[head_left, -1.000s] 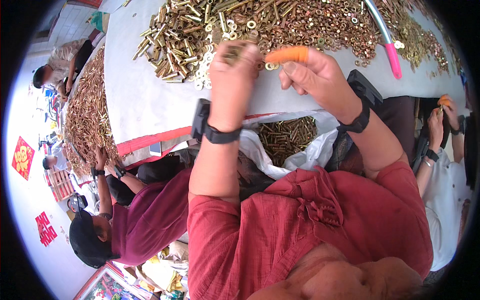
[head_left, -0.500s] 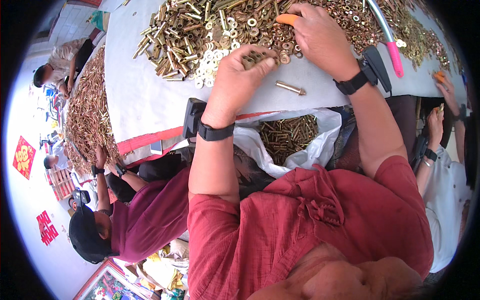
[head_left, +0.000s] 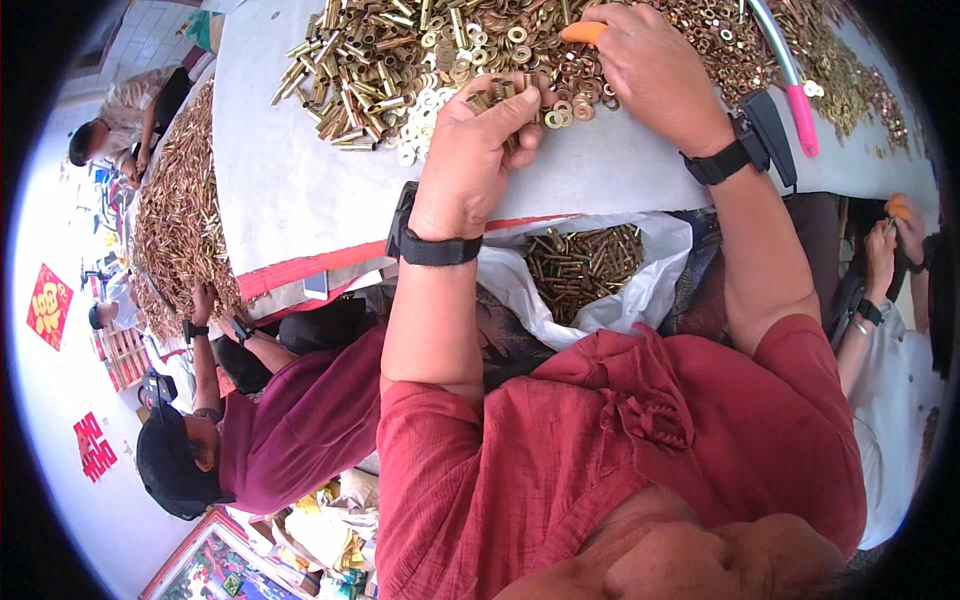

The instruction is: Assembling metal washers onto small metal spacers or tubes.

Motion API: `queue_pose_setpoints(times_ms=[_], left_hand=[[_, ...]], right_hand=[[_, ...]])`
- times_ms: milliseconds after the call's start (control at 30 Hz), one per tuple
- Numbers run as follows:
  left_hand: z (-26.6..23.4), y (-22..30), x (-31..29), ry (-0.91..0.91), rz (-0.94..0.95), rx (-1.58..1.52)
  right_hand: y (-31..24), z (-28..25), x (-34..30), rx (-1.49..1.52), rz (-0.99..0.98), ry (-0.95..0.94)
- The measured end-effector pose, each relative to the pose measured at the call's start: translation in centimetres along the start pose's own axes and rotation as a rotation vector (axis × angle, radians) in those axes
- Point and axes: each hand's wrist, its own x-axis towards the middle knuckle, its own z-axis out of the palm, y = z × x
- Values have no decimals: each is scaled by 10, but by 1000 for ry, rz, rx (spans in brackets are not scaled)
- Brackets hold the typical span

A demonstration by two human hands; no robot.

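Wht wall [head_left: 60, 390] w/ red paper cutouts [head_left: 50, 307], smooth grey tabletop [head_left: 290, 190], heaped brassy tubes [head_left: 340, 100], L hand [head_left: 480, 150] curled round short metal sleeves [head_left: 503, 92], crinkly plastic bag [head_left: 665, 250] of bolt-like pcs [head_left: 585, 268], R hand [head_left: 665, 80] at ring-shaped hardware [head_left: 730, 60], grip can't tell, pink handle [head_left: 802, 120]

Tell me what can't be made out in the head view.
All in the head view:
Number of tubes in the left hand: its grip hides some.
What the right hand touches: its own back blocks sight.
Far end of the pink-handled tool: cut off by the top edge.
Bottom of the white bag: under the metal pieces inside.
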Motion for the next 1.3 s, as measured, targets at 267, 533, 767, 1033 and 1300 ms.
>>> queue_pose_setpoints(times_ms=[267,533,767,1033,1300], left_hand=[[-3,2,-2,5,29,-65],[-3,1,-1,0,101,-43],[-5,1,0,29,138,-248],[1,-2,1,69,177,-387],[4,-3,3,102,272,-140]], right_hand=[[7,-1,-3,155,43,-22],[-1,-4,-7,450,495,61],[-24,7,-25,1452,498,86],[-35,24,-30,1224,574,144],[-49,10,-27,1136,794,-46]])
